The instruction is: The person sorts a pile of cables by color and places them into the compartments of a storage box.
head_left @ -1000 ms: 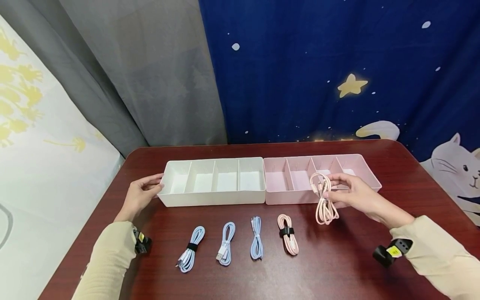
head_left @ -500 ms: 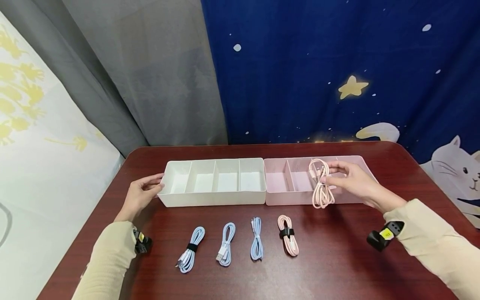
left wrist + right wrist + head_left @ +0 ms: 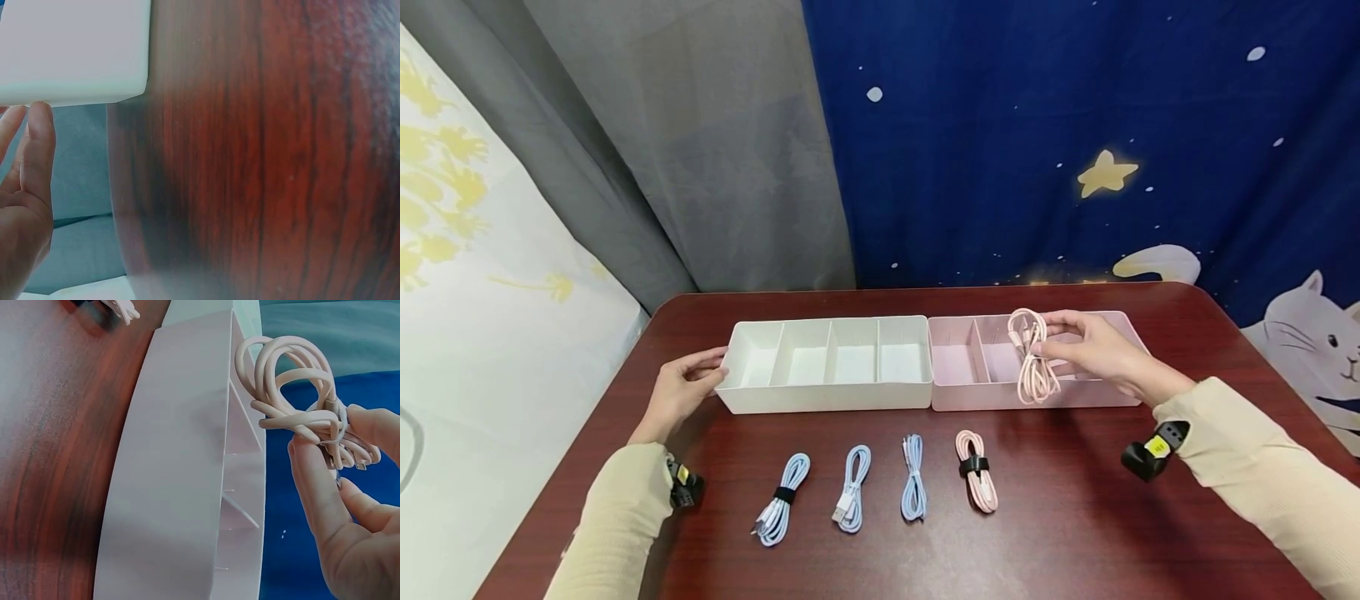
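Note:
My right hand pinches a coiled pink charging cable between thumb and fingers, over the front side of the pink divided box. In the right wrist view the coil hangs above the box's rim, its loops toward the table side. Straight fingers of my left hand touch the left end of the white divided box. The left wrist view shows those fingertips against the box's end wall. Both boxes stand end to end, with bare compartments showing; the right hand hides part of the pink one.
In front of the boxes, three coiled blue cables lie in a row: one with a black strap, one in the middle, another. A pink cable with a black strap lies to their right on the brown table.
My right hand has carried the pink cable up and a little left, from in front of the pink box to over its front rim. The left hand has stayed put.

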Tool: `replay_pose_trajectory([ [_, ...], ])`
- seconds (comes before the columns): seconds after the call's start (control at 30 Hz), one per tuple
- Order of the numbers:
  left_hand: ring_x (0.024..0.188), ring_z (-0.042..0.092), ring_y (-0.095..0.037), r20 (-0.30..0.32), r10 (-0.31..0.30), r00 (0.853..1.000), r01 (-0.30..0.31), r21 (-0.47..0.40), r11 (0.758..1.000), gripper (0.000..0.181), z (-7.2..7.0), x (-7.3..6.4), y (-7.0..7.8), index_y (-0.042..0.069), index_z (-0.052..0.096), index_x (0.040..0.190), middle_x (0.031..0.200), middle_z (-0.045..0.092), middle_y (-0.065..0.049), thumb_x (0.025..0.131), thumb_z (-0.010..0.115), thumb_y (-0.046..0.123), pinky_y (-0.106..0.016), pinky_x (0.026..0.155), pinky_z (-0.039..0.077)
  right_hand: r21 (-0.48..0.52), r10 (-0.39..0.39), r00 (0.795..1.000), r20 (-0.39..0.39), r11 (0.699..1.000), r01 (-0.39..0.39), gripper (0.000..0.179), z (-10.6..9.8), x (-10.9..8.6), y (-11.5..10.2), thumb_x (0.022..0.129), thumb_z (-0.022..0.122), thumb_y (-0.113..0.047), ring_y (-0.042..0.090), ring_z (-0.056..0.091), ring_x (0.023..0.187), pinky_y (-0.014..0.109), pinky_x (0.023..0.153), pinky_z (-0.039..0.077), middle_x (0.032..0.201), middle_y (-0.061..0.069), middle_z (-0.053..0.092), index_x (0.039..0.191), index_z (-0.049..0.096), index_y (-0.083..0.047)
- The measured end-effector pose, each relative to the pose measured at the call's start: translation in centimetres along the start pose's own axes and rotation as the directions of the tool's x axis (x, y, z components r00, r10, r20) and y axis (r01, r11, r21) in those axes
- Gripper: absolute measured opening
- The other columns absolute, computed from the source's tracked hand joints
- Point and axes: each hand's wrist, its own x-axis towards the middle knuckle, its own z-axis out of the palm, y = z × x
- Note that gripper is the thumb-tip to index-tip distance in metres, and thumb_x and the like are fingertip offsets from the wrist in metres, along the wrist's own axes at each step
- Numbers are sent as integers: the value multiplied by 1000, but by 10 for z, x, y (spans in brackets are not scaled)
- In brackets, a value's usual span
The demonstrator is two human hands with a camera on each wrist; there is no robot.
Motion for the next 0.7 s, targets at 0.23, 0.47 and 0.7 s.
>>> replay_pose_trajectory([
  [0.23,74,54,3,-1,14,1000,-14,6,1000,43,0,-1,0,3,53,123,103,56,-14,85,61,21,-21,60,49,19,-13,1000,24,1000,12,59,-1,5,-1,83,60,-9,16,60,80,36,71,50,113,25,38,129,28,11],
  [0.47,74,55,3,-6,13,1000,-13,0,1000,43,0,-1,-1,2,53,122,100,57,-9,84,61,21,-21,60,49,-19,-22,1000,11,1000,22,58,2,14,-4,82,61,-6,13,60,79,37,70,50,115,28,41,128,31,12],
  [0.7,74,56,0,-24,2,1000,-3,-32,999,42,1,-2,-1,5,56,120,98,59,-4,83,63,23,-22,59,50,-23,-35,999,15,999,36,58,4,20,-6,81,61,-6,12,59,77,37,68,50,112,28,44,127,31,13],
])
